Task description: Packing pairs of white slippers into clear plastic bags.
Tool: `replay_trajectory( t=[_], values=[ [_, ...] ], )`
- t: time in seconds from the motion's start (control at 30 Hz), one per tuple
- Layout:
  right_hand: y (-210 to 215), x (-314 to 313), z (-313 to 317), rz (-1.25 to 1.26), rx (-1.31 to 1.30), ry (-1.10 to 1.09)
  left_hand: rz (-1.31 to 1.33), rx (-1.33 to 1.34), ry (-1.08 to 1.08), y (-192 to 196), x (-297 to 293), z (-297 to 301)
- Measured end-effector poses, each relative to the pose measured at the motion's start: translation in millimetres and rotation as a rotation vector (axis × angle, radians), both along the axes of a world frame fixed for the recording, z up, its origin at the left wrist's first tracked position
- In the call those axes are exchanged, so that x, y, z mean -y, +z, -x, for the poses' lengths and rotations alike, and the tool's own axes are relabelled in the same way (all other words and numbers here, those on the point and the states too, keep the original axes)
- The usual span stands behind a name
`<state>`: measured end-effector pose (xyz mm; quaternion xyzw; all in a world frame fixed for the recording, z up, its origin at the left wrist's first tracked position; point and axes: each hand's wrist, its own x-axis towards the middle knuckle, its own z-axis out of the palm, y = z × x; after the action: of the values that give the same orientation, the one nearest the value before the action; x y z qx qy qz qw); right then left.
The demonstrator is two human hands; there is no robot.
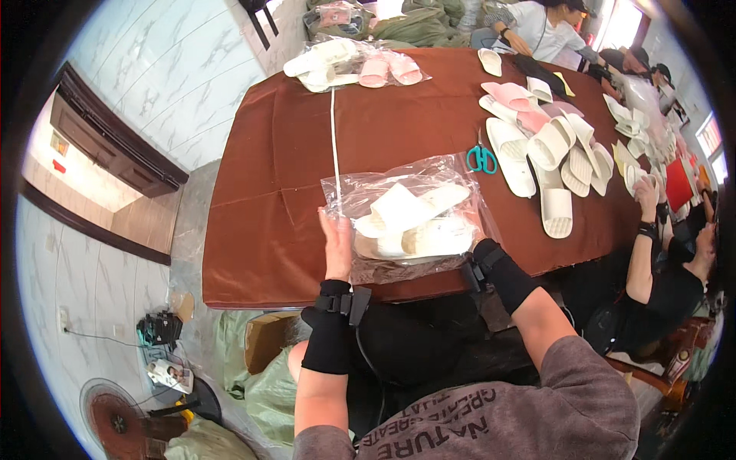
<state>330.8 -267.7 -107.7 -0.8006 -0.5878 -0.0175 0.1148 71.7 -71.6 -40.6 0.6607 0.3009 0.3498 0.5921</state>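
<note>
On the brown-covered table in front of me lies a clear plastic bag [359, 190] with white slide slippers [418, 236] inside, one resting across the other. My left hand [337, 244] is against the bag's left edge, its fingers stretched out and pointing away from me. At the bag's right edge is my right hand [480, 232]; its fingers are mostly hidden behind the plastic and the black wrist strap, so their grip does not show.
Teal-handled scissors [481, 159] lie right of the bag, beside a pile of loose white and pink slippers [552, 144]. Bagged slippers [373, 69] rest at the table's far edge. A white strip [334, 138] runs along the brown cloth [264, 176]. Other people work at the right and far right.
</note>
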Motion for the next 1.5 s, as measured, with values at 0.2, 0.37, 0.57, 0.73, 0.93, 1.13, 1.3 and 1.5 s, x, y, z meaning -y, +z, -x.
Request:
replay_trajectory(
  t=[0.2,0.37,0.57,0.73,0.93,1.13,1.3,1.5],
  values=[
    [57.9,0.2,-0.7,-0.284,0.302,0.222,0.119,0.089,0.103,-7.1,-12.5,0.3],
    [105.6,7.3,-6.1,-0.514,-0.543,-0.031,0.301,0.245,0.126,12.7,-1.9,2.7],
    [117.2,2.2,-11.4,-0.39,-1.312,-0.483,0.372,0.139,0.016,24.5,5.0,4.8],
    [85.8,-21.9,-42.9,-0.596,-0.366,-0.479,0.385,0.204,-0.07,27.4,8.9,-10.6],
    [143.2,-45.0,-38.4,-0.079,-0.816,-0.117,0.352,0.34,-0.025,35.7,-1.2,15.1],
    [241.5,-23.8,-17.2,-0.568,-0.718,0.007,0.083,0.443,-0.08,106.5,13.1,29.2],
    [217.0,20.2,18.4,-0.869,-0.463,-0.05,-0.447,0.439,-0.286,105.4,3.2,40.1],
    [88.0,88.7,10.7,-0.304,-0.982,-0.126,-0.178,-0.165,-0.606,53.2,-13.9,55.0]
  ],
)
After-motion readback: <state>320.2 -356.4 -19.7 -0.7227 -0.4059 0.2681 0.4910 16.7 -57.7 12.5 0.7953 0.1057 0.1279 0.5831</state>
